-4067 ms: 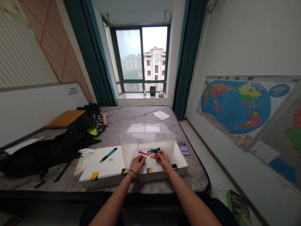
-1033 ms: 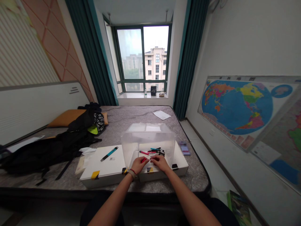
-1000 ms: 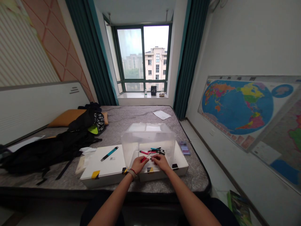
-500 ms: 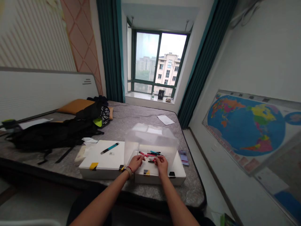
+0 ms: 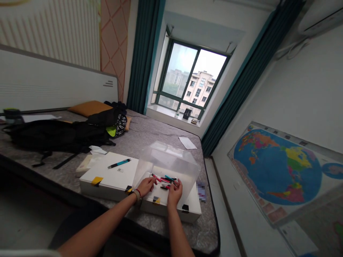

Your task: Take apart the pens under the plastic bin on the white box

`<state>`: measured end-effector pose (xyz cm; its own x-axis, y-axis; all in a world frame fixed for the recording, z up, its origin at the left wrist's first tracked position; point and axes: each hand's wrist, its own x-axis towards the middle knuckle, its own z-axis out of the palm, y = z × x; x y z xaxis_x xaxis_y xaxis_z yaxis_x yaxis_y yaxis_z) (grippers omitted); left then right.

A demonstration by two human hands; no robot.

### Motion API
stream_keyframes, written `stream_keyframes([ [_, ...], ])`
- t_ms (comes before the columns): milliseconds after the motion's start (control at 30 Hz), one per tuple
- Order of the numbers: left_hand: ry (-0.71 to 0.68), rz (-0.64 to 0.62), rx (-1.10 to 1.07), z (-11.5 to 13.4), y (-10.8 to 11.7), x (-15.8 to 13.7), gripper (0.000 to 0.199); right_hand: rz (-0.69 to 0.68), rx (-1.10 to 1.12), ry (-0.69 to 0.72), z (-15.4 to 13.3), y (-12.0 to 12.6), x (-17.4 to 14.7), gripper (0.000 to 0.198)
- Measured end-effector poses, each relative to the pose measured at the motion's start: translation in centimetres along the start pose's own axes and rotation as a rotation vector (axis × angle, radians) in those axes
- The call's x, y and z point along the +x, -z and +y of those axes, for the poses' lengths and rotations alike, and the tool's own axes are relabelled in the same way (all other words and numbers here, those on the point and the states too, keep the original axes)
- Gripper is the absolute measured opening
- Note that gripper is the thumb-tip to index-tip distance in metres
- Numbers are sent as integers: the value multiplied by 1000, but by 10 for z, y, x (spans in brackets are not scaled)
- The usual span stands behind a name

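Several pens and pen-like parts [image 5: 166,180], red, black and blue, lie in a loose pile inside a clear plastic bin [image 5: 184,162] that rests with its opening towards me. My left hand [image 5: 147,186] is at the pile's left side, fingers closed together beside a red pen [image 5: 155,177]; whatever is between the fingertips is too small to tell. At the right side my right hand [image 5: 175,193] has its fingers pinched, and what they grip is hidden. A blue and black pen [image 5: 119,163] lies alone on the left white box [image 5: 107,175].
The bin's opening is over a second white box [image 5: 191,207] near the bed's front edge. Beside it lies a blurred phone-like item [image 5: 201,191]. A tissue pack [image 5: 83,166], a black backpack [image 5: 59,135] and a sheet of paper [image 5: 187,142] are on the mattress.
The view has tilted and shifted, so the boxes and hands appear further left. Both hands stay at the pens inside the bin, with little visible change in their grip.
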<state>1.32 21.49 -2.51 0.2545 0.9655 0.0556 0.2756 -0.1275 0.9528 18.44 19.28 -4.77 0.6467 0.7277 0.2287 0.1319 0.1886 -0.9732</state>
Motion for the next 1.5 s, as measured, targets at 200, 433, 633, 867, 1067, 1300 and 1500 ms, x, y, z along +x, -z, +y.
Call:
stream_keyframes([
  [200, -3, 33, -3, -2, -2, 2, 60, -442, 23, -77, -14, 4, -7, 32],
  [433, -106, 121, 234, 2, -7, 0, 54, -673, 33, -92, -13, 12, -5, 39],
  [633, -149, 122, 447, -4, -13, -2, 49, -799, 134, -154, -12, 15, -4, 39],
  [867, -186, 58, 514, -4, -14, -4, 47, -741, 149, -153, -9, 13, -6, 41],
  [1067, -174, 35, 412, -3, -10, -2, 48, -719, 183, -250, -11, 15, -2, 47],
  [1300, -131, 78, 246, -3, -5, 4, 49, -562, 311, -261, -11, 19, -5, 70],
  [1500, 33, 88, -111, -4, -2, 3, 61, -626, 126, -177, -17, 14, -9, 80],
])
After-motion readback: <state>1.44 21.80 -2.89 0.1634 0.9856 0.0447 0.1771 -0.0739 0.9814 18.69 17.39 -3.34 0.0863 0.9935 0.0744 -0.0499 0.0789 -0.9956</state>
